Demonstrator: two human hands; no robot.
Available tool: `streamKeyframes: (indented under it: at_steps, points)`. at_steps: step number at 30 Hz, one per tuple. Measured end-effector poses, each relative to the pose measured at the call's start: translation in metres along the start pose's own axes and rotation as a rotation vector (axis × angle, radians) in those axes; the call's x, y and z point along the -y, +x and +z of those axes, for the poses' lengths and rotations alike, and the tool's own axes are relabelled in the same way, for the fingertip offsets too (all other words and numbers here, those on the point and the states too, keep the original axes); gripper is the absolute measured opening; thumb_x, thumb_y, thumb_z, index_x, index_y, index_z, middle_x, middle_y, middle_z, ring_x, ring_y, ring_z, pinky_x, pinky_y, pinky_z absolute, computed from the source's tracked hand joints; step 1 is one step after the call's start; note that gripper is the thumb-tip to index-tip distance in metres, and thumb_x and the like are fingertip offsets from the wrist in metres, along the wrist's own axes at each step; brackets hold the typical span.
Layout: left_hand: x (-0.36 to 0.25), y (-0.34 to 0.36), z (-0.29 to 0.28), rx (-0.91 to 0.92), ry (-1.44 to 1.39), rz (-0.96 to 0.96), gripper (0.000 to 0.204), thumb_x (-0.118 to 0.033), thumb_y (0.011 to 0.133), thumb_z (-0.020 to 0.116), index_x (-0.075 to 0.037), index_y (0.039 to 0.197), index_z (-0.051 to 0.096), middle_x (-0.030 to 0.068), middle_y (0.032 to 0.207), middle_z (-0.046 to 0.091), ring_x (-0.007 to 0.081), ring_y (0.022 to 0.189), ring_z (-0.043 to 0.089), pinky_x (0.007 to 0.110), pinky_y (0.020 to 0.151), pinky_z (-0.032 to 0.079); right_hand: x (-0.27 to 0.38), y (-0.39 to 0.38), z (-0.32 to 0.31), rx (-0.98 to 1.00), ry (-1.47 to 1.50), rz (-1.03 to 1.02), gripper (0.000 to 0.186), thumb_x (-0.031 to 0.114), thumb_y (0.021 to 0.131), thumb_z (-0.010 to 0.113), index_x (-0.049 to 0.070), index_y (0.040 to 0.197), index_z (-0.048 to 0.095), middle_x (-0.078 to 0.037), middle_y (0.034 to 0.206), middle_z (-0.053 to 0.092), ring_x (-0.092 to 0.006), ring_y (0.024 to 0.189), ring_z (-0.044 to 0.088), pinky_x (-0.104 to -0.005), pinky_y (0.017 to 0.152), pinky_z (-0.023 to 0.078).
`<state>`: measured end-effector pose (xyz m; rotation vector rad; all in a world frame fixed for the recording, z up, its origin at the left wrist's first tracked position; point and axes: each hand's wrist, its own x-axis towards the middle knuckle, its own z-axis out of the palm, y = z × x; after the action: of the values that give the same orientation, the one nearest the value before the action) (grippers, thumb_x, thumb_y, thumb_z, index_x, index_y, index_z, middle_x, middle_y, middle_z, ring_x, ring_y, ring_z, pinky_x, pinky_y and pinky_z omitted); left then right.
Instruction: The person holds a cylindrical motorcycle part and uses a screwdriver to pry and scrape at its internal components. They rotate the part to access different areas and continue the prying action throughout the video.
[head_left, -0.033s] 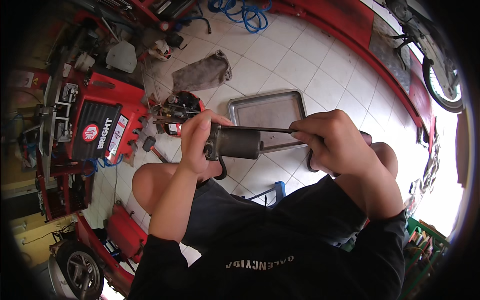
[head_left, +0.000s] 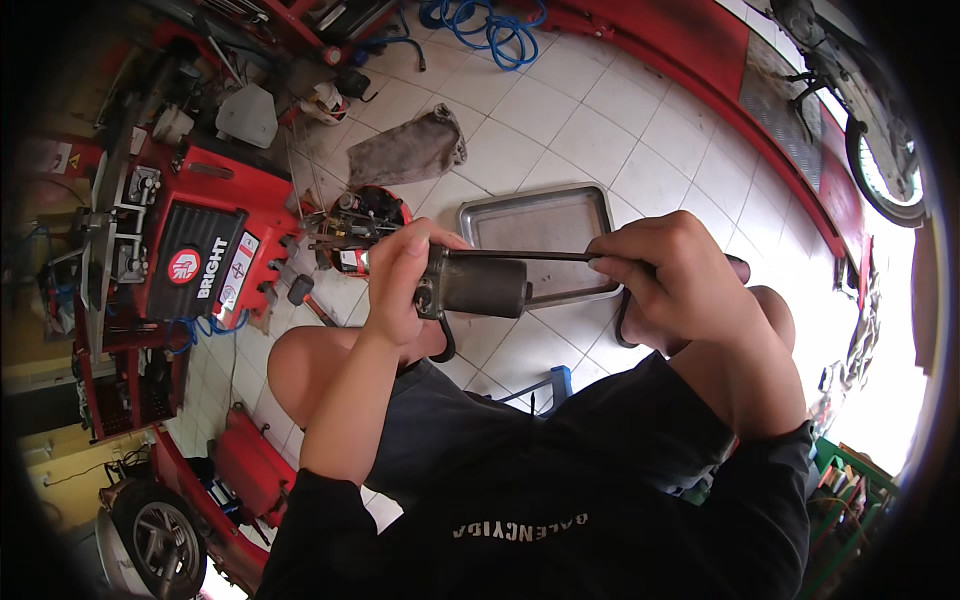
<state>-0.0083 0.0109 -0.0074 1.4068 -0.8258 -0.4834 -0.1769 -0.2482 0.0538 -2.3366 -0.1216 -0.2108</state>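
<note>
The dark cylinder (head_left: 485, 288) is up in the air between the person's knees, lying crosswise over the near side of the metal tray (head_left: 607, 215) on the tiled floor (head_left: 640, 135). The left hand (head_left: 396, 285) has its grip closed around the cylinder's left end, fingers mostly hidden behind it. The right hand (head_left: 672, 265) pinches the tip of a thin dark rod (head_left: 545, 257) that runs along the cylinder's upper edge; whether the two are joined, I cannot tell.

The cylinder looks like metal, so probably heavy for its size, rigid and hard to dent, perhaps slick if greasy. Its wider left end seems the best hold, the smooth barrel a poorer one. The rod looks stiff and light, best pinched near its free end.
</note>
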Motion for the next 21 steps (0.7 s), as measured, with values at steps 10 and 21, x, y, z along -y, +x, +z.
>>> streamKeyframes:
  at_steps: [10,21]
  points:
    - [-0.002,0.002,-0.007,-0.167,-0.923,-0.354,0.053,-0.048,0.102,0.039,-0.001,0.106,0.064,0.0157,0.094,0.070,0.0249,0.068,0.062,0.038,0.066,0.048,-0.027,0.005,-0.026,-0.351,0.686,0.332,0.035,0.028,0.107,0.050,-0.003,0.113,0.064,-0.001,0.076,0.056,-0.0123,0.069,0.053,-0.0284,0.065,0.046]
    - [-0.004,0.012,-0.030,-0.155,-1.376,-0.147,0.054,-0.045,0.095,0.050,-0.003,0.129,0.053,0.0166,0.116,0.055,0.0219,0.077,0.052,0.035,0.068,0.042,-0.198,-0.023,0.210,0.358,-0.191,1.010,0.027,0.021,0.080,0.071,0.003,0.100,0.077,-0.023,0.105,0.073,-0.0355,0.104,0.071,-0.0411,0.091,0.057]
